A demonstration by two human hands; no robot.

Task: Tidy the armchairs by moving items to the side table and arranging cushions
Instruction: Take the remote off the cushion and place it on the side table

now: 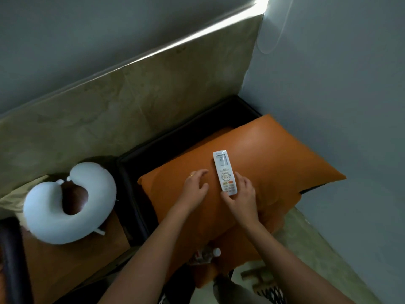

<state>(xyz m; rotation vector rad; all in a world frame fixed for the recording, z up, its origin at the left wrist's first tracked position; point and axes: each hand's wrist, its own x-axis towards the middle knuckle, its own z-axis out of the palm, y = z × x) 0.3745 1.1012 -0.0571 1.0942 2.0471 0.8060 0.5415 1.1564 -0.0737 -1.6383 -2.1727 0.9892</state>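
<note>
Head view: remote (224, 171) on cushion (274, 154).
Right hand (243, 198): grasps remote, likely for lifting.
Left hand (196, 186): relaxed, apparently steadying cushion.

We can read nothing for sure: the white remote (225, 172) carries a display and button labels, all too blurred.

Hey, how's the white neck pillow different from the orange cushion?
The neck pillow is white and U-shaped; the cushion is orange and rectangular. The neck pillow lies on the side table, the cushion on the armchair. The cushion carries a remote; nothing lies on the neck pillow. The cushion looks clearly bigger. Both look padded and lie flat.
</note>
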